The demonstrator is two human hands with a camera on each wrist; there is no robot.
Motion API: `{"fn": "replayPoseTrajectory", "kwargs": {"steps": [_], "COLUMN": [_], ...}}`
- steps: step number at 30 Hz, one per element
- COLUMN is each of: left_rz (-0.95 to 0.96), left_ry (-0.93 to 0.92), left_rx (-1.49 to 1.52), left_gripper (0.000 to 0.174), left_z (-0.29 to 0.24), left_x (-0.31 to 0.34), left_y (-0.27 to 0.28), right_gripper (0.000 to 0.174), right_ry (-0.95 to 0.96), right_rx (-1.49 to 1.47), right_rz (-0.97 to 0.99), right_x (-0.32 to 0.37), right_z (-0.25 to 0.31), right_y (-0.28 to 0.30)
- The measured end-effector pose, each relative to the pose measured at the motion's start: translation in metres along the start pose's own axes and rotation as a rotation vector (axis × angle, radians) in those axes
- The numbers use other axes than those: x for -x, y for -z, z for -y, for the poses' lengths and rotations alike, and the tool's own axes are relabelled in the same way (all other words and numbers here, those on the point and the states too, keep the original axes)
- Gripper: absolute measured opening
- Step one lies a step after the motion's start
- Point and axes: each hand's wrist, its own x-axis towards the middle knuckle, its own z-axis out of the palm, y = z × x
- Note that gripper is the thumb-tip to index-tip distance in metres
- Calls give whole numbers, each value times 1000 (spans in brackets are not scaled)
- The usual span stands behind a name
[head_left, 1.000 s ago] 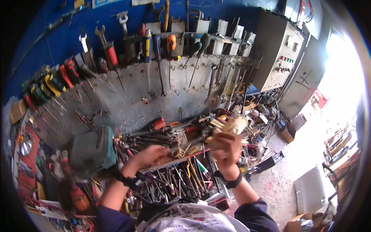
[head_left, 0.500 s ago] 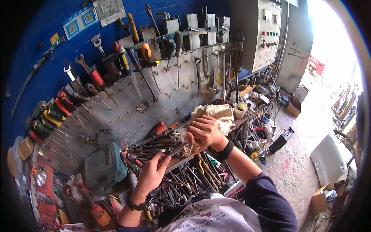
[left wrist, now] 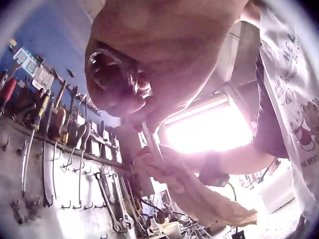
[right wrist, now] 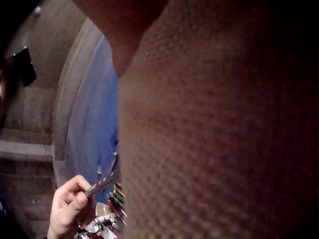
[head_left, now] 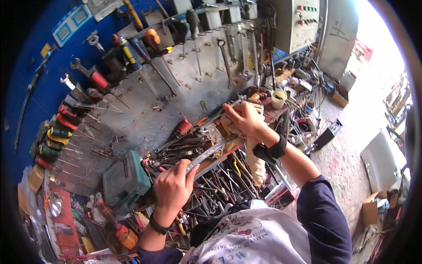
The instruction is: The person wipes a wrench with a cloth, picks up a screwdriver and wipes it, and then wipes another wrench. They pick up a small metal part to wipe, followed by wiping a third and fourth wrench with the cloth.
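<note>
In the head view the left hand [head_left: 172, 187] grips one end of a long metal wrench [head_left: 206, 155], which slants up toward the right hand. The right hand [head_left: 247, 119] holds a cream cloth [head_left: 255, 160] that hangs down below it and lies around the wrench's far end. The left wrist view shows the wrench [left wrist: 151, 140] coming out of the left fist, with the cloth [left wrist: 199, 196] beyond. From the right wrist the left hand [right wrist: 72, 206] appears pinching the wrench [right wrist: 102, 182]; the right palm fills much of that view.
A bench tray of loose tools [head_left: 176, 152] lies under the hands. The green case [head_left: 125, 178] stands at the left, a white cup [head_left: 278, 98] at the right. Behind is a metal tool board [head_left: 145, 101] with hooks and hanging tools. A cardboard box [head_left: 370, 213] is on the floor.
The left hand has lifted the wrench, now clearly visible between the hands. The right hand has moved right and up, and the cloth, bunched before, now hangs down. The head view has shifted downward.
</note>
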Motion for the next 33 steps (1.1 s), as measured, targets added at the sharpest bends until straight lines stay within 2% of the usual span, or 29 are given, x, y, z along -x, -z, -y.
{"fn": "replayPoseTrajectory", "kwargs": {"steps": [3, 4, 6, 7, 8, 9, 10, 12, 14, 16, 17, 18, 19, 20, 22, 24, 25, 26, 27, 28, 30, 31, 32, 33], "left_rz": [-34, -61, -22, 10, 39, 14, 82, 114, 134, 226, 161, 212, 158, 150, 183, 271, 220, 105, -18, -143, -198, -324, -348, -394], "left_ry": [-22, -29, 33, 107, 188, 217, 340, 385, 438, 440, 325, 401, 365, 307, 176, 35, 349, 267, 232, 193, 120, 353, 170, 291], "left_rx": [27, 57, 129, 197, 258, 353, 503, 625, 805, 799, 799, 881, 909, 888, 805, 685, 1024, 993, 1193, 1393, 1620, 1786, 1942, 1971], "left_gripper": [17, 17, 17, 18, 18, 16, 17, 19, 22, 23, 24, 22, 22, 22, 24, 27, 32, 37, 40, 43, 48, 30, 22, 27], "left_z": [1, 1, 5, 6, 9, 12, 11, 15, 7, 4, -4, -6, -9, -7, 2, 17, 27, 24, 18, 9, -8, -25, -17, -30], "left_x": [0, -1, 1, 3, 5, 6, 5, -1, -15, -30, -34, -35, -34, -36, -41, -42, -39, -53, -62, -70, -83, -82, -88, -93], "left_y": [-1, -2, -8, -10, -11, -15, -16, -27, -37, -49, -55, -63, -75, -77, -72, -60, -65, -40, -34, -33, -33, -30, -33, -25], "right_gripper": [53, 46, 46, 54, 55, 54, 54, 64, 60, 52, 53, 54, 50, 52, 52, 51, 44, 41, 39, 37, 35, 32, 29, 29], "right_ry": [-60, -102, -120, -495, -438, -390, -346, -60, -583, -451, -433, -415, -295, -261, -146, -59, -27, 6, 255, 385, 627, 551, 473, 512], "right_rx": [-279, -473, -864, -1069, -1497, -1587, -1672, -1955, -1414, -1675, -1671, -1671, -1714, -1714, -1486, -1294, -1425, -1134, -683, -344, 357, 93, -172, -174], "right_rz": [-150, -130, -343, -344, -289, -260, -234, 224, -343, -281, -400, -510, -416, -422, -347, -521, -413, -112, -303, -314, -497, -437, -375, -384], "right_x": [0, -6, -10, -10, -4, -2, -1, -3, 3, 4, 1, -2, -1, -9, -13, -19, -13, -1, 2, 3, 4, 5, 5, 4], "right_z": [-12, -31, -60, -63, -61, -48, -45, -75, -3, 29, 35, 37, 37, 24, 13, 10, 20, 18, 27, 31, 38, 42, 44, 42], "right_y": [1, -2, -4, 6, 11, 14, 16, -6, -7, -27, -42, -58, -68, -81, -80, -80, -67, -45, -47, -54, -66, -75, -80, -78]}}
